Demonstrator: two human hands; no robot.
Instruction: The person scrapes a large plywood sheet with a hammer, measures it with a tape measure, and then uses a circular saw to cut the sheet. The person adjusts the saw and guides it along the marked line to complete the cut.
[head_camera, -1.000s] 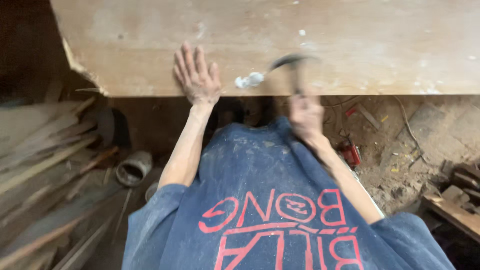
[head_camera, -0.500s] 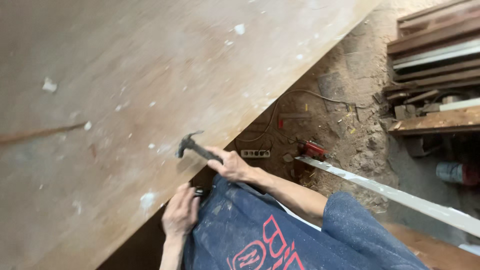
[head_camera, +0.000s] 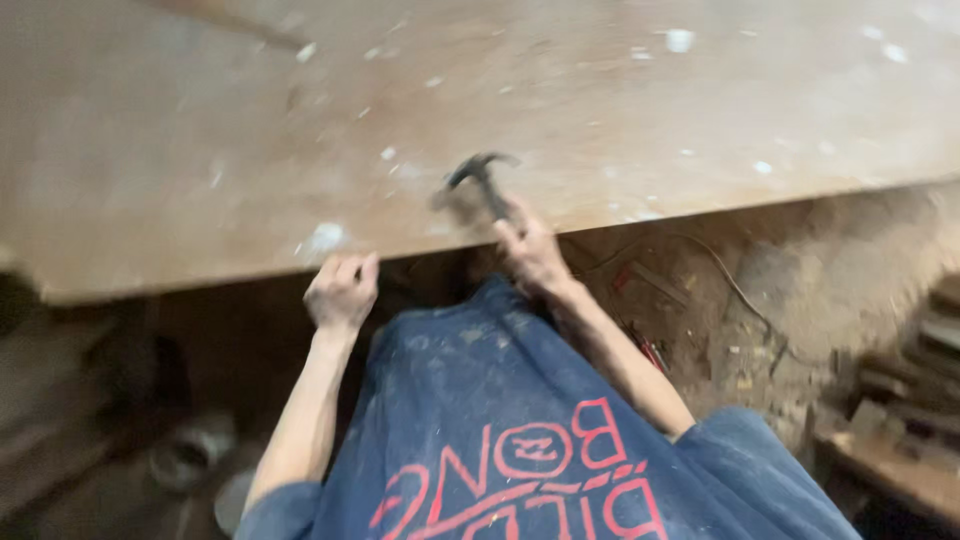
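Hammering was the step in hand: a claw hammer (head_camera: 482, 178) was gripped by its handle in the right hand (head_camera: 530, 250), its head poised just over the brown plywood sheet (head_camera: 250, 130) near the front edge. That edge was clasped by the curled left hand (head_camera: 340, 290). Any nail was lost in blur; a square, aimed blow was called for next.

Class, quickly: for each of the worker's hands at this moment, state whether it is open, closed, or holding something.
Left hand: fingers curled, at the edge of the large brown wooden board.
Right hand: closed around the dark metal claw hammer.
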